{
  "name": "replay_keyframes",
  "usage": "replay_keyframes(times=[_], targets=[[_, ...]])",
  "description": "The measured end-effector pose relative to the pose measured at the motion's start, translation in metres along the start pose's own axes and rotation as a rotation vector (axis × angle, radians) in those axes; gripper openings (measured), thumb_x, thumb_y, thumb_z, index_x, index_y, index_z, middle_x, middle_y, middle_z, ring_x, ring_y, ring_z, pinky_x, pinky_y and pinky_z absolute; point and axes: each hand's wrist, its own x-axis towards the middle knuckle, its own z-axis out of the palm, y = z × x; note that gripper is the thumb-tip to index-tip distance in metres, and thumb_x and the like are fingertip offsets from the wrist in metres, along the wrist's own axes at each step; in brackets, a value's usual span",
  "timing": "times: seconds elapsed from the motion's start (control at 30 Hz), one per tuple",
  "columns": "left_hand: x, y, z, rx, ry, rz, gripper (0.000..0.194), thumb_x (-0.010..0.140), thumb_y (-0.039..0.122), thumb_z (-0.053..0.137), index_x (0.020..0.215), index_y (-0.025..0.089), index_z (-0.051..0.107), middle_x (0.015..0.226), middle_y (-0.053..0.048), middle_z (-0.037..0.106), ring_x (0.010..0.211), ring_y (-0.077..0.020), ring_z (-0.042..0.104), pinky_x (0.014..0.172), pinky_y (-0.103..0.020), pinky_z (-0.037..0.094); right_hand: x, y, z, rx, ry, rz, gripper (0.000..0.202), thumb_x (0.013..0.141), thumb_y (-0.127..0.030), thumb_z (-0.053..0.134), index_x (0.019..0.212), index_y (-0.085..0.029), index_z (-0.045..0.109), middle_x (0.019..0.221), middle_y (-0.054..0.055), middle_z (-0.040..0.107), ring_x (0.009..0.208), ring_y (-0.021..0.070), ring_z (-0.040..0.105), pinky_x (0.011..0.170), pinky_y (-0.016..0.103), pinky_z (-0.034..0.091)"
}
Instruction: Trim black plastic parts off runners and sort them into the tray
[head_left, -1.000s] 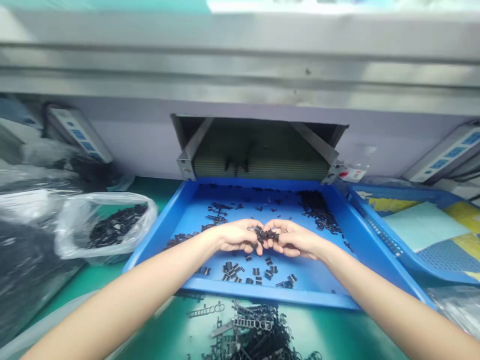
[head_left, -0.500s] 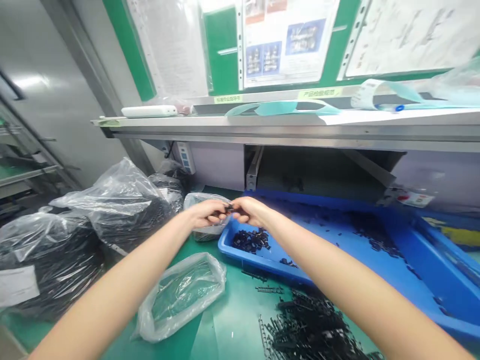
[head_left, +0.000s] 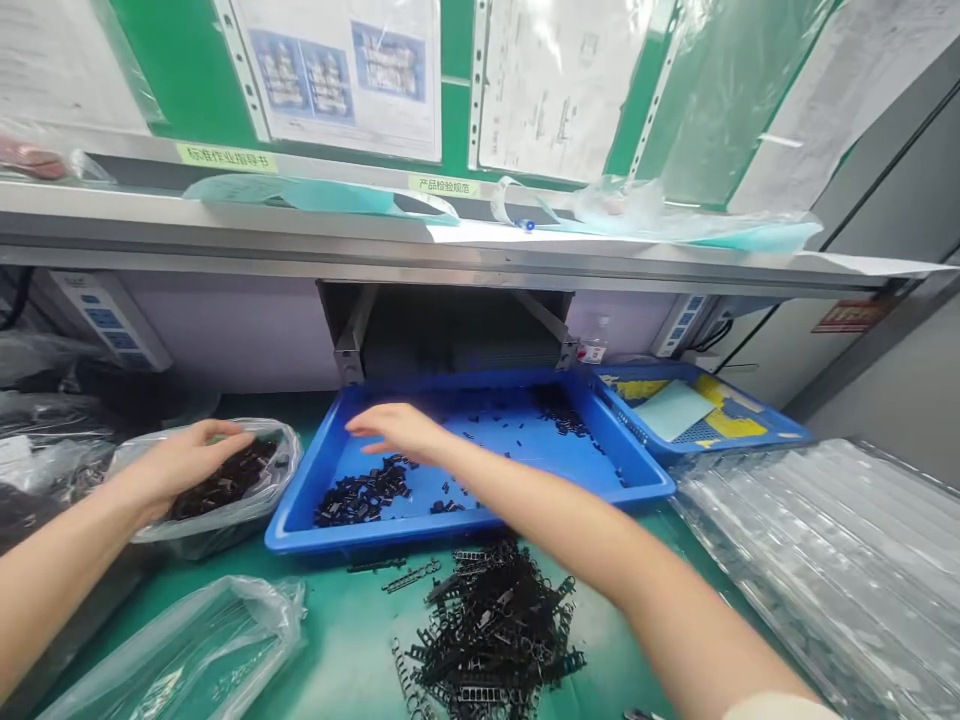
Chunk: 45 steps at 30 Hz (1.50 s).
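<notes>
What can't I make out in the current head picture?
Head view: underside of the left hand and anything in it, hidden by the hand's back.
Head view: interior of the dark opening beyond the large blue tray, lost in shadow.
Head view: near end of the pile of black strips, cut off by the bottom edge.
Head view: right part of the clear plastic, cut off by the right edge.
Head view: print on the posted sheets, too small and blurred.

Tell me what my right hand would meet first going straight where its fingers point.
Likely the left wall of the blue tray; if your right hand is above the rim, which depth leaves unclear, then the plastic bag of black parts beyond.
</notes>
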Motion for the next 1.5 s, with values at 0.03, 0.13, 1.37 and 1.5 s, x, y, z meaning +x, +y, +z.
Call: replay_keyframes(times=[0.03,0.13,1.37,1.5], targets=[[0.000,0.006,0.004,0.003,-0.013,0.052,0.016,0.080,0.026,0.043,0.086,0.015,0.053,0.096,-0.003,0.066,0.096,-0.0207,0.056,0.078,-0.026,0.044,-0.010,0.009,-0.024,-0.032,0.013,0.023,0.018,0.087,-0.017,0.042,0.089,-0.015,0.059,0.101,0.004,0.062,0.088,0.0096,0.060,0.066,0.015,0.049],[-0.008,0.035,0.025,0.005,-0.149,0.269,0.016,0.077,0.026,0.044,0.088,0.016,0.052,0.101,-0.004,0.062,0.100,-0.0203,0.053,0.084,-0.024,0.038,-0.038,0.044,-0.090,-0.182,0.074,0.109,0.016,0.087,-0.015,0.042,0.088,-0.012,0.057,0.089,0.006,0.063,0.068,0.0076,0.060,0.057,0.017,0.048],[0.019,0.257,0.205,-0.161,-0.611,0.570,0.025,0.086,0.023,0.047,0.109,0.014,0.051,0.102,-0.006,0.058,0.084,-0.0155,0.058,0.072,-0.034,0.050,-0.055,0.155,-0.148,-0.263,-0.137,0.562,0.016,0.088,-0.022,0.046,0.084,-0.010,0.057,0.068,-0.002,0.058,0.055,0.0066,0.055,0.052,0.021,0.048],[0.031,0.220,0.198,0.010,-0.530,0.422,0.023,0.084,0.027,0.050,0.103,0.014,0.054,0.105,-0.007,0.056,0.090,-0.0180,0.056,0.077,-0.037,0.048,-0.048,0.160,-0.152,-0.225,0.050,0.533,0.021,0.087,-0.027,0.047,0.100,-0.012,0.054,0.089,0.003,0.059,0.071,0.0113,0.059,0.062,0.028,0.051]])
